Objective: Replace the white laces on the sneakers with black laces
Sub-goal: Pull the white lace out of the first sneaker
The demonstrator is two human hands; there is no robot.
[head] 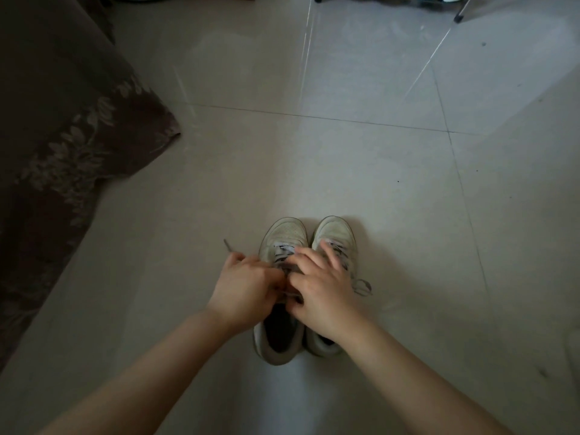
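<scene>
Sneakers stand as a pair on the tiled floor (pixel 345 171), toes pointing away, touching side by side, so both can be worked from above. The left sneaker (pixel 282 246) is the one in hand; the right sneaker (pixel 337 237) just beside it keeps its pale lace, a loop (pixel 362 287) spilling onto the floor at its right. The left hand (pixel 244 287) is curled round a lace end (pixel 227 246), whose tip sticks out to the far left, likely being drawn out of the eyelets. The right hand (pixel 323 293) lies over the tongue with fingers bent, seemingly pinching the lace at the crossings, though I cannot tell for sure. A patterned brown cloth (pixel 62 146) hangs at the left. No black laces show.
</scene>
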